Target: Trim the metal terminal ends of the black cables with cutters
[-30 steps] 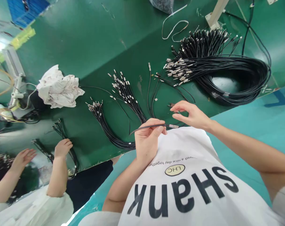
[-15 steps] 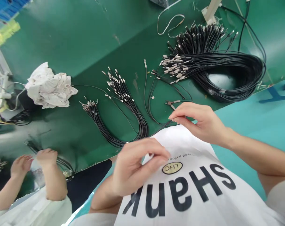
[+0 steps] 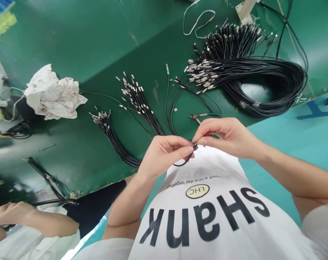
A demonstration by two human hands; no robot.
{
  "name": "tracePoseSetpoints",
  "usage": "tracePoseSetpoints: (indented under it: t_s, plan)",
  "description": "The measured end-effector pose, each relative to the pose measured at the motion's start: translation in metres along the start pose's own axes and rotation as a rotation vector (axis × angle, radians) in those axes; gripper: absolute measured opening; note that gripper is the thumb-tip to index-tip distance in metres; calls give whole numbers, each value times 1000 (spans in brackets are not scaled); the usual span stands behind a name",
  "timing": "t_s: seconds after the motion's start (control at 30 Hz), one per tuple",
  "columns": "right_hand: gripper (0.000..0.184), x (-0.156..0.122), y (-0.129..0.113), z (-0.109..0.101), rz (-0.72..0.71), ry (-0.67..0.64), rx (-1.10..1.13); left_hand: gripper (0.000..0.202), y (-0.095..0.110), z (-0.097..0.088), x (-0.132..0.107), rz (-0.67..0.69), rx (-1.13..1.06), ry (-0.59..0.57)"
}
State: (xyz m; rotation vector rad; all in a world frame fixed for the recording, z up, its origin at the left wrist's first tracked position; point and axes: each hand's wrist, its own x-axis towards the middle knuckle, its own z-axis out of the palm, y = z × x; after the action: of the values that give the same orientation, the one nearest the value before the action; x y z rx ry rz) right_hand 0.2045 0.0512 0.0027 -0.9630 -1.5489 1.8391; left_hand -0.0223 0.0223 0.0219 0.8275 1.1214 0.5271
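In front of my shirt, my left hand (image 3: 171,153) pinches a thin black cable (image 3: 183,164) between thumb and fingers. My right hand (image 3: 225,139) meets it from the other side, its fingertips closed on the same cable close to the left fingertips. The exact piece between the fingertips is mostly hidden. Just beyond the right fingers lie small cutting pliers (image 3: 198,117) with dark green handles. A few loose black cables with metal ends (image 3: 167,86) rest past my hands. Left of them is a bent bundle of black cables (image 3: 117,144), partly covered by my left hand.
A large coiled bundle of black cables (image 3: 283,76) with metal connectors lies at the right. At the left are a crumpled white cloth (image 3: 54,94) and a co-worker's hands (image 3: 11,213) beside dark cables. A pale post (image 3: 246,11) stands at the back on the green table (image 3: 107,32).
My left hand has moved up and away from my shirt to meet the right hand and now grips the cable. The co-worker's hands have moved down and left.
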Motion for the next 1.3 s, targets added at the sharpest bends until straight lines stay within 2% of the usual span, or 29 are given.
tracePoseSetpoints:
  t_s: [0.2,0.43,0.6,0.77,1.07,1.3]
  plan:
    - [12,4,1,-4,7,-75,79,13,-3,3,1,38,-27,3]
    - [13,6,0,-6,-15,-122,-21,11,-5,1,2,18,-71,-52]
    - [13,9,5,-7,-66,-162,1,13,-12,0,5,-6,-126,-78]
    - [13,11,9,-7,-82,-173,15,15,-17,-1,6,-26,-179,-117]
    - [12,12,8,-7,-75,-210,30,15,-10,-2,7,-61,-157,-129]
    - [13,14,12,-6,-127,-195,66,10,-15,-1,9,-54,-252,-165]
